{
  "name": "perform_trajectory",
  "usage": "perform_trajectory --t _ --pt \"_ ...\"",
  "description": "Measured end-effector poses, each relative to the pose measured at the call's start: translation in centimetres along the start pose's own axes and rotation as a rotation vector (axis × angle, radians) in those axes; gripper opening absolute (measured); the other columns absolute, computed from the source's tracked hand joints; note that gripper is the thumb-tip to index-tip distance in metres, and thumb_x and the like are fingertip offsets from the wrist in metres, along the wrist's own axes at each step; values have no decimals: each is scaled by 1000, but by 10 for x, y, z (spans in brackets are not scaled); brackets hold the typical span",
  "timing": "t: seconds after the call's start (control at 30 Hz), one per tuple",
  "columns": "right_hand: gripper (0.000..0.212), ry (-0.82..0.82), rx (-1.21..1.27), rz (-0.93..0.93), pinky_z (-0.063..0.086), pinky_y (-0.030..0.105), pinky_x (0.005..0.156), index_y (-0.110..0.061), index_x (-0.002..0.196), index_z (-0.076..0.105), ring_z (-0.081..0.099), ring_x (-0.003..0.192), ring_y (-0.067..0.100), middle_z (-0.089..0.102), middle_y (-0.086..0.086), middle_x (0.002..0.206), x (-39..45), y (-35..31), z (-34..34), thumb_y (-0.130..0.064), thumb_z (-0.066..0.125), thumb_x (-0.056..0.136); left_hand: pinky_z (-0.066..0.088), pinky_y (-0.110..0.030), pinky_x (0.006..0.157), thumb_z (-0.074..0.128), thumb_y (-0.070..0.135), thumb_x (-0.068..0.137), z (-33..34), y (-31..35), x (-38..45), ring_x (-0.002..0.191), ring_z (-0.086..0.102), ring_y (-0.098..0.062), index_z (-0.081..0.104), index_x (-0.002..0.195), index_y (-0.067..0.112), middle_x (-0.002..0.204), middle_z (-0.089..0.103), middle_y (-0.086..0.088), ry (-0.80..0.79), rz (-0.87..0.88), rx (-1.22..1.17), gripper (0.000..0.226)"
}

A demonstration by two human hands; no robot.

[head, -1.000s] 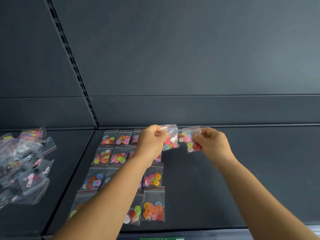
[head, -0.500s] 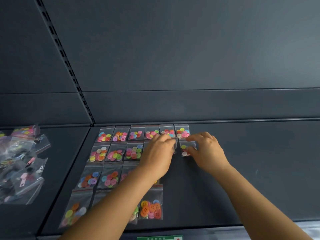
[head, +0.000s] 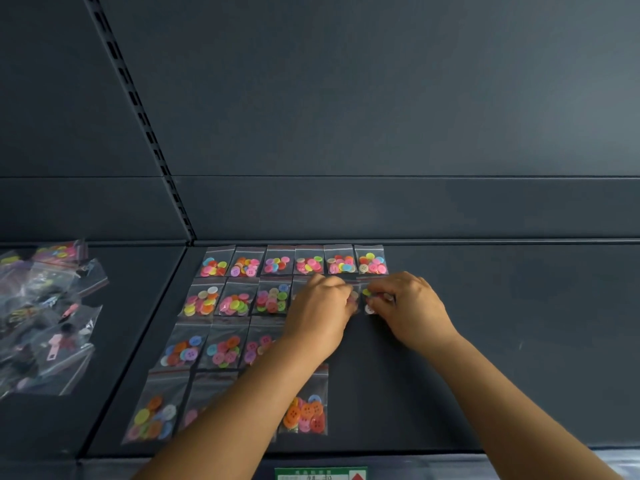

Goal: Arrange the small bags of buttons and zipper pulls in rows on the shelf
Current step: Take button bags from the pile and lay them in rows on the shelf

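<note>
Clear button bags now down in second row; left hand (head: 320, 315) and right hand (head: 410, 311) each pinch one (head: 369, 301) on shelf (head: 502, 341).

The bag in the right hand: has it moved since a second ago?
Yes. The bag has come down from the air onto the shelf, just in front of the back row's last bag.

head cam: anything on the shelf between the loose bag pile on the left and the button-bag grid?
Nothing: bare dark shelf, crossed by a panel seam, separates the pile of clear bags from the grid of button bags.
</note>
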State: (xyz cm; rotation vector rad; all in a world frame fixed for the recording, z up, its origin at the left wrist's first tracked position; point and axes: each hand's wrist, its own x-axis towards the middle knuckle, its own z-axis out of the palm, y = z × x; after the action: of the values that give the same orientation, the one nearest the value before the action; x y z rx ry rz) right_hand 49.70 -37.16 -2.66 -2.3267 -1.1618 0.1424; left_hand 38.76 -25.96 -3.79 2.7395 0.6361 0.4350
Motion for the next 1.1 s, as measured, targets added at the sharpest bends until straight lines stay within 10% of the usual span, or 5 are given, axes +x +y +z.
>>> perform_trajectory --t 0.7,1.1 --pt "22 -27 -82 -2 35 23 78 -22 109 66 45 109 21 56 -1 120 -6 -7 -1 -29 57 90 34 -32 100 50 39 94 -9 8 2 122 40 -20 48 134 10 133 51 -2 -69 -34 110 49" --pt "44 -115 -275 -283 29 30 104 -39 126 56 32 131 15 47 -12 139 -9 -12 -1 -14 41 94 37 -33 102 46 19 97 -20 3 -12 123 40 -19 50 134 14 134 51 0 -110 31 105 38"
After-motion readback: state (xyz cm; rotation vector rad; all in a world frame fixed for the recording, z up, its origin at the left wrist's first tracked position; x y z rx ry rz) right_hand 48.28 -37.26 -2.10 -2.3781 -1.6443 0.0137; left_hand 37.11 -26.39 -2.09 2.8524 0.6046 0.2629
